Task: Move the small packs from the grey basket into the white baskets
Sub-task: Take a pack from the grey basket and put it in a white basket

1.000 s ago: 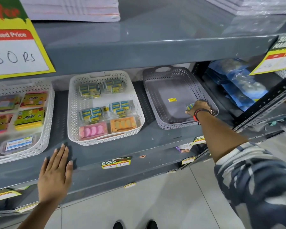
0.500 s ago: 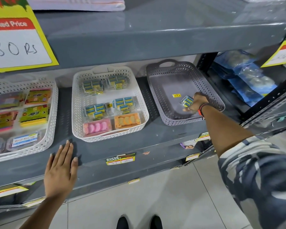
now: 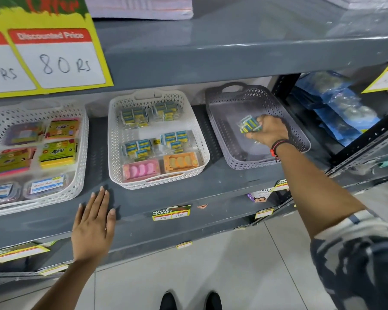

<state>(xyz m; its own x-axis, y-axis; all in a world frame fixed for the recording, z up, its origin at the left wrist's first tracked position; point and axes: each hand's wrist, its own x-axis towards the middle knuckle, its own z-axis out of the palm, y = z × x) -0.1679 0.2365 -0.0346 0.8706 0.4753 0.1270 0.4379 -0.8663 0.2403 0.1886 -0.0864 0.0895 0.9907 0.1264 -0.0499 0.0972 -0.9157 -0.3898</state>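
Note:
My right hand (image 3: 270, 132) is above the grey basket (image 3: 218, 126) on the right of the shelf, shut on a small clear pack of blue and yellow pieces (image 3: 248, 124) held off the basket floor. The middle white basket (image 3: 114, 139) holds several similar blue-yellow packs, plus a pink pack and an orange pack along its front. A second white basket (image 3: 82, 153) at the left holds larger colourful packs. My left hand (image 3: 92, 227) lies flat and open on the shelf's front edge, below the gap between the two white baskets.
An upper grey shelf (image 3: 233, 48) overhangs the baskets, with a yellow "80 Rs" price sign (image 3: 54, 61) at its left. Blue plastic-wrapped goods (image 3: 343, 108) sit behind a black upright to the right of the grey basket. Price tags line the shelf edge (image 3: 171, 213).
My right hand has lifted the small pack out of the grey basket's near right corner and moved it up and left over the basket. My left hand stays flat on the shelf edge.

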